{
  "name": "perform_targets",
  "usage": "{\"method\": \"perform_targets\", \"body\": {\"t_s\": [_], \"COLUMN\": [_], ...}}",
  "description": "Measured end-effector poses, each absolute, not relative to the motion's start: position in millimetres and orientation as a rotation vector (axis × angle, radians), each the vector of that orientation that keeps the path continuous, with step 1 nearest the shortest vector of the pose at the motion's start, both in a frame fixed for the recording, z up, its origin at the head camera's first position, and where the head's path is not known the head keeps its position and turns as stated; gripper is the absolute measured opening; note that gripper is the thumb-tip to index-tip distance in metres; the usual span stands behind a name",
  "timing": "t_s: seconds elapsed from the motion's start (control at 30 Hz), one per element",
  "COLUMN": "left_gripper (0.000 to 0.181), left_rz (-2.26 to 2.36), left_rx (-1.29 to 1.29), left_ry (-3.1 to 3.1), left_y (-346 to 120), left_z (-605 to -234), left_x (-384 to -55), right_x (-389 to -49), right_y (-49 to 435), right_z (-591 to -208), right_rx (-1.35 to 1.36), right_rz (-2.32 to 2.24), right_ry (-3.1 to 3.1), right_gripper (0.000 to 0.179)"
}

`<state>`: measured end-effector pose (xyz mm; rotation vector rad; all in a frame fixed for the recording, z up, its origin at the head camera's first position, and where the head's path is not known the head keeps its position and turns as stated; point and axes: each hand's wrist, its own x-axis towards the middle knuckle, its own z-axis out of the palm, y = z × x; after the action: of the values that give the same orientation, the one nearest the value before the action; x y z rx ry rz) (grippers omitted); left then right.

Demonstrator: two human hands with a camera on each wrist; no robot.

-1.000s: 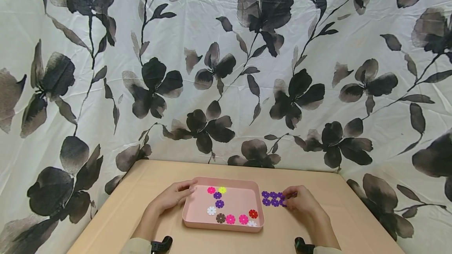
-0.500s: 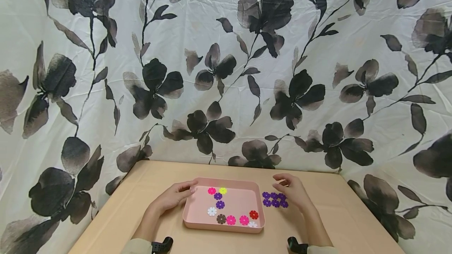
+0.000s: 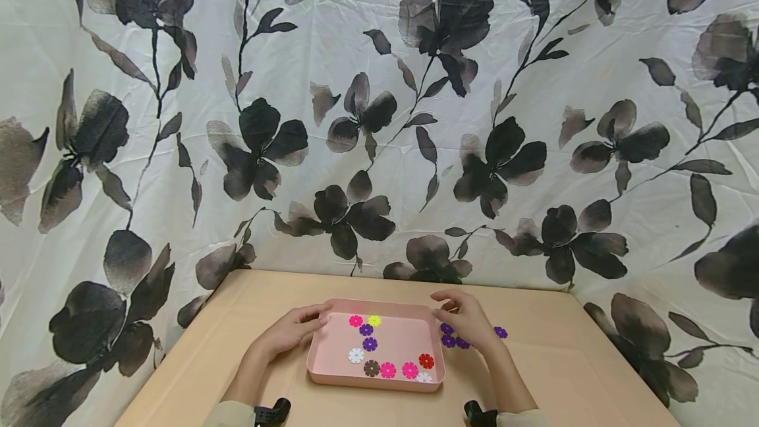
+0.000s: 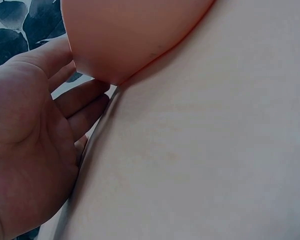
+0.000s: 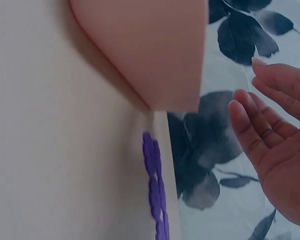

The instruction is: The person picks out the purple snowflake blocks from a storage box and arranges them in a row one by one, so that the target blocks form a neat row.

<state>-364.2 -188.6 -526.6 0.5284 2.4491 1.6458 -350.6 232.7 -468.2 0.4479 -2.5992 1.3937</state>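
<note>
A shallow pink tray (image 3: 379, 381) stands on the table with several small flower-shaped pieces in it. My left hand (image 3: 293, 329) rests at its back left corner, fingers fairly straight; in the left wrist view those fingers (image 4: 85, 100) lie against the outside of the corner. My right hand (image 3: 465, 321) hangs near the back right corner, holding nothing. In the right wrist view its fingers (image 5: 255, 120) are loosely extended, apart from the tray's wall. Purple flower pieces (image 3: 448, 341) lie in rows right of the tray, partly hidden under that hand.
Inside the tray are pink, purple, brown, white and red pieces and one yellow flower piece (image 3: 374, 320). A tan table (image 3: 522, 305) extends around it, with a floral cloth (image 3: 379, 170) hanging behind. Each wrist bears a black strap (image 3: 273, 412).
My right hand has left the right end of the purple flower pieces and moved left over them to the tray's back right corner. The left hand has stayed by the tray.
</note>
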Motion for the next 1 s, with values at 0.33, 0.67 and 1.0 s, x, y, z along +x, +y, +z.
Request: {"method": "perform_targets", "body": {"t_s": [0.33, 0.67, 1.0], "left_gripper": [0.050, 0.050, 0.048], "left_rz": [1.643, 1.630, 1.627], "left_rx": [0.522, 0.524, 0.508], "left_ry": [2.451, 2.461, 2.467], "left_y": [-189, -189, -189], "left_z": [-527, -527, -526], "left_x": [-364, -365, -365], "right_x": [-351, -343, -340], "right_y": [202, 173, 153], "right_z": [-471, -477, -483], "right_rx": [0.556, 0.666, 0.748], "right_rz": [1.389, 1.362, 1.302], "right_ry": [-2.600, -2.652, -2.687], "right_gripper": [0.030, 0.031, 0.034]}}
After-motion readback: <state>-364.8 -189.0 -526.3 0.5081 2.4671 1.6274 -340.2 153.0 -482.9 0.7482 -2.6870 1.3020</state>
